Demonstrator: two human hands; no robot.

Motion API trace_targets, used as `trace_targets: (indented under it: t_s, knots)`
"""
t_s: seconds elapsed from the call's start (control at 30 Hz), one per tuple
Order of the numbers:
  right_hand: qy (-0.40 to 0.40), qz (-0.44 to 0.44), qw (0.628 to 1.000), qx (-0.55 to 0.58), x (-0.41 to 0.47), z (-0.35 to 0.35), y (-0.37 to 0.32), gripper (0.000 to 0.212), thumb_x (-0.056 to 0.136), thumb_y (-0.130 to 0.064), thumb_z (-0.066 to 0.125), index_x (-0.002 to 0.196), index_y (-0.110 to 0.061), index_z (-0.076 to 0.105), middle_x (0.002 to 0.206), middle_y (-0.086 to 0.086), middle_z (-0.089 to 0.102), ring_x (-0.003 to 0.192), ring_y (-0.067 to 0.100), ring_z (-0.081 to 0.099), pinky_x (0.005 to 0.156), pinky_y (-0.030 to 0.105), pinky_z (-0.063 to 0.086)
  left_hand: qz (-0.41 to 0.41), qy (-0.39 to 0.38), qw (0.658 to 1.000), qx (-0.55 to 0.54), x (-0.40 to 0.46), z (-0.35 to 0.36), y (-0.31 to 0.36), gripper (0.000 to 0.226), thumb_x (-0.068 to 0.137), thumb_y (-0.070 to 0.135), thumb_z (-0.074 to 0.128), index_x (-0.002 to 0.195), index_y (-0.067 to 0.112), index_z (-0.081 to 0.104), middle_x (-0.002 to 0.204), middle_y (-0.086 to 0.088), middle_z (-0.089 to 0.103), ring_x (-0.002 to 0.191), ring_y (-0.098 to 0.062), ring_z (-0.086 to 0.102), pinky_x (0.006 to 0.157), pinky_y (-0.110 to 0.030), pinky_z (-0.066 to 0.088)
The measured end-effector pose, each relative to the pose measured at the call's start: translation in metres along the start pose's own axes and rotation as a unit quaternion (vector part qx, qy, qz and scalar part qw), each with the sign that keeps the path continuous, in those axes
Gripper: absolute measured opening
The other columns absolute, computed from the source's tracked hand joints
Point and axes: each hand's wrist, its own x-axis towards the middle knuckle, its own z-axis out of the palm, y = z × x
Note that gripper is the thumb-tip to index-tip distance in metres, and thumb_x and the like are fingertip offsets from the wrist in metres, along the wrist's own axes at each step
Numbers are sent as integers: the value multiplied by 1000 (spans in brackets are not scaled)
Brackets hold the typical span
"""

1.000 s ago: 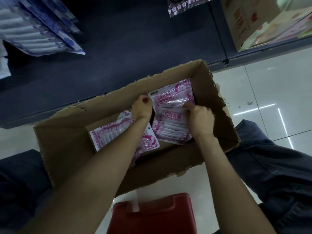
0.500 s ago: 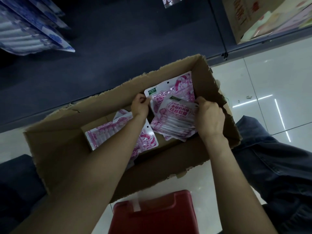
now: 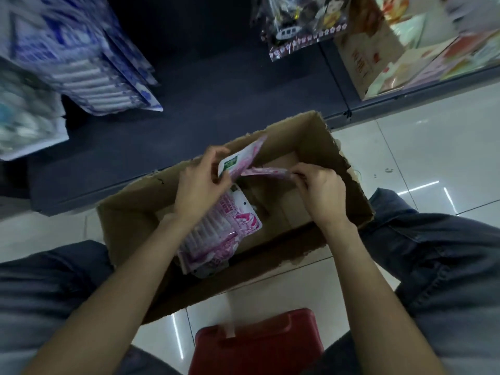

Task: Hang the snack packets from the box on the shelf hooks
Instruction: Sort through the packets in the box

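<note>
Head view, glossy white tile floor (image 3: 422,147), dark shelf base (image 3: 216,104), both hands gripping pink packets (image 3: 238,163).

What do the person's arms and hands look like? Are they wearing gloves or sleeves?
No gloves and no sleeves that show. The left hand and the right hand are both bare, and both forearms are bare all the way to the bottom of the picture. No watch, ring or bracelet shows. The only clothing in view is blue-grey denim trousers.

shop, hanging packets (image 3: 89,74), dark shelving (image 3: 216,85)
</note>
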Motion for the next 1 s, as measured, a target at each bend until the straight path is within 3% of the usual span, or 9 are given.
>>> trace_targets:
  t_s: [0.1,0.2,0.4,0.47,0.63,0.73,0.83,0.9,1.0]
  knots:
    - [-28,31,999,-6,-4,12,1,9,89,-12,62,96,-12,69,87,4,71,76,20,67,59,22,40,-21,-106,992,72,-20,-3,-16,60,87,10,60,139,30,37,111,-6,63,72,-19,60,74,-38,52]
    - [-62,88,994,-7,-4,31,9,14,93,-15,57,103,-12,67,91,6,70,81,19,67,67,29,53,16,-195,969,152,-25,3,-25,60,91,7,51,141,33,34,120,-7,49,75,-19,56,69,-30,44]
    - [-150,178,972,-28,-9,38,24,21,91,-12,59,112,-12,60,100,11,68,93,28,67,75,41,57,5,-192,958,212,-8,-4,-36,37,93,16,54,129,23,51,127,-4,55,85,-22,63,79,-35,47]
    - [-125,172,977,-25,-12,33,23,13,94,-14,55,105,-10,61,95,10,69,88,27,67,69,37,56,6,-170,956,238,-1,-6,-34,30,94,23,54,124,21,53,126,-3,59,92,-23,64,78,-36,48]
    - [-22,65,996,-62,1,-17,-10,18,99,-18,46,114,-12,55,81,10,66,67,31,64,55,31,43,6,-187,950,249,12,-12,-32,53,88,8,59,135,25,42,120,-7,63,95,-26,63,78,-37,52]
    - [58,-3,997,-56,17,-55,-37,20,98,-14,46,116,-12,56,81,12,66,68,34,61,57,29,36,15,-202,940,274,13,-29,-30,61,88,15,57,143,30,35,132,-7,56,110,-29,59,85,-38,49]
    - [139,-70,988,11,38,-78,-67,19,93,-10,52,107,-13,64,88,5,70,75,24,63,57,30,40,-11,-191,941,279,17,-55,-35,61,88,17,53,143,36,34,118,-9,64,101,-31,62,81,-36,49]
    - [171,-141,975,24,57,-83,-84,19,91,-11,54,102,-13,68,90,1,71,79,17,62,71,31,45,-28,-158,945,284,22,-74,-39,54,88,22,53,138,39,40,108,-7,68,95,-28,64,78,-33,50]
    - [239,-227,944,-20,88,-83,-106,15,93,-14,57,96,-16,71,87,-3,72,84,13,60,90,32,36,-59,-104,957,264,25,-101,-41,35,89,32,54,123,35,58,106,-3,69,98,-25,63,79,-31,47]
